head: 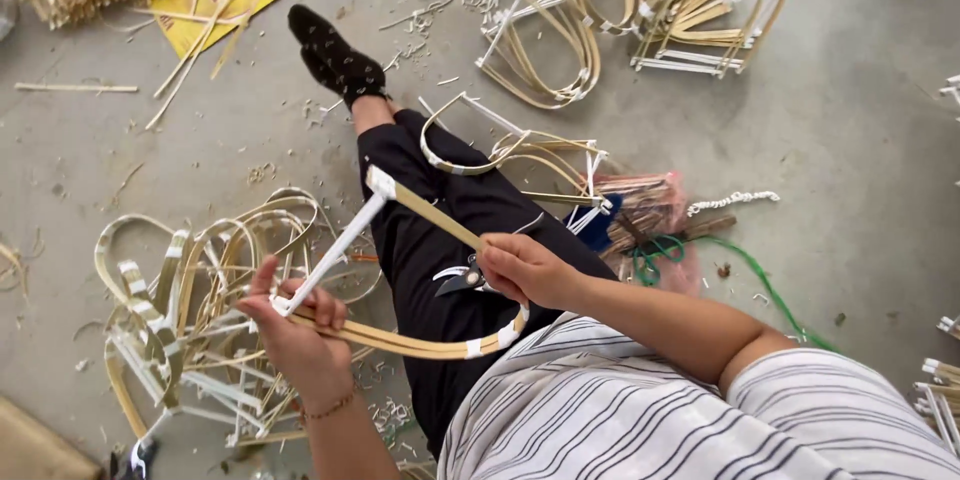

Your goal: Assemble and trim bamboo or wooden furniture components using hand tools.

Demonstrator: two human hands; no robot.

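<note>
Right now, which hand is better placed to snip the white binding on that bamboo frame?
Probably the right hand: it holds the small snips against the bamboo frame, while the left hand steadies its corner.

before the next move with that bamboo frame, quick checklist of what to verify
1. Left hand grips the bamboo frame at its white-bar corner: ok.
2. Right hand holds the upper strip: ok.
3. Scissors under the right hand, blades open or shut: cannot tell.
4. White wraps at the frame's corners look intact: ok.
5. Floor around the leg littered with trimmings and frames: not ok.
</note>
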